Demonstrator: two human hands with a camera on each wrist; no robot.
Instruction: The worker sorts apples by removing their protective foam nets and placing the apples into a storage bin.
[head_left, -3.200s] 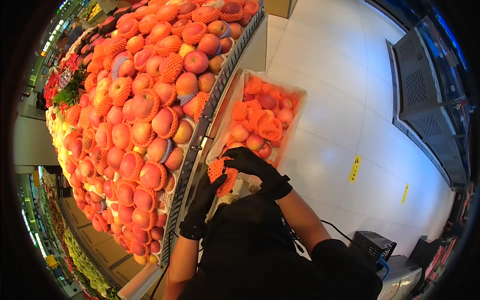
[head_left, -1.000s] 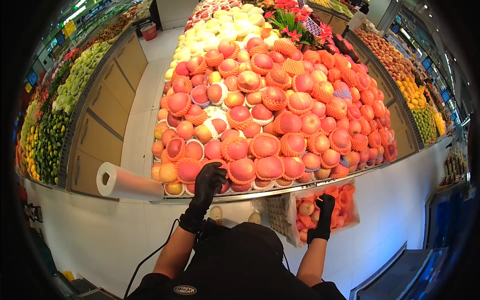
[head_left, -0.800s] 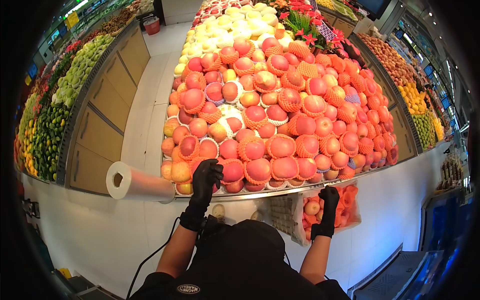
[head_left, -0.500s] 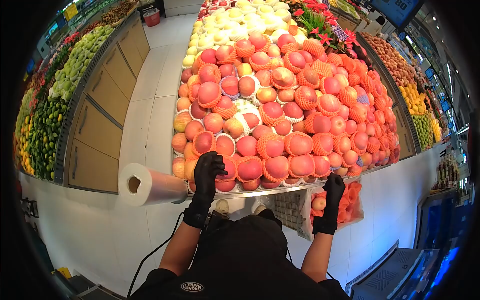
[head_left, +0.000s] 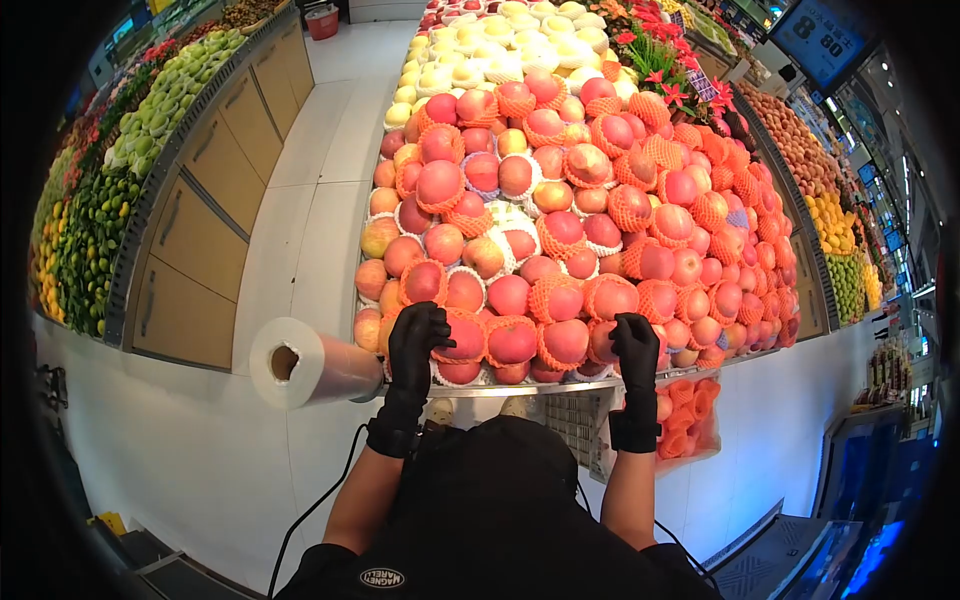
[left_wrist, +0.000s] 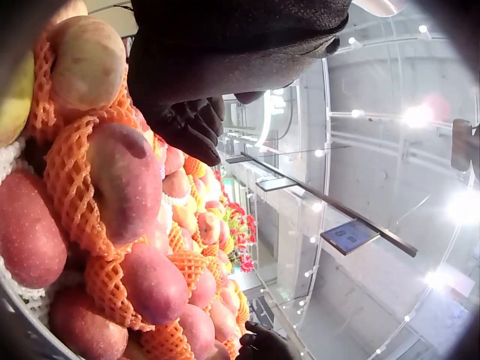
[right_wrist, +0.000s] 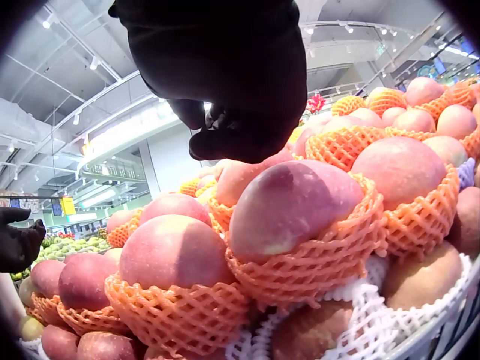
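Observation:
Both hands wear black gloves and hold nothing. My left hand (head_left: 415, 345) hovers with loosely bent fingers over the front-left corner of a large apple display, close to an apple in an orange foam net (head_left: 462, 337). In the left wrist view a netted apple (left_wrist: 124, 184) lies just below that hand. Over the front edge, further right, is my right hand (head_left: 636, 352), fingers bent downward. The right wrist view has a big netted apple (right_wrist: 292, 206) right under its fingertips. Orange and white foam nets wrap many of the apples.
A lined crate (head_left: 714, 432) with apples and loose orange nets stands on the floor below the display's metal front edge (head_left: 540, 390). A plastic bag roll (head_left: 320, 370) sticks out at the left corner. Cabinets (head_left: 205, 215) line the left aisle. A cable (head_left: 320, 495) hangs beside my left arm.
Earlier both hands held an orange foam net by the crate. Since then the view has turned toward the display, the hands have parted, and the right hand has moved from the crate to the front apples.

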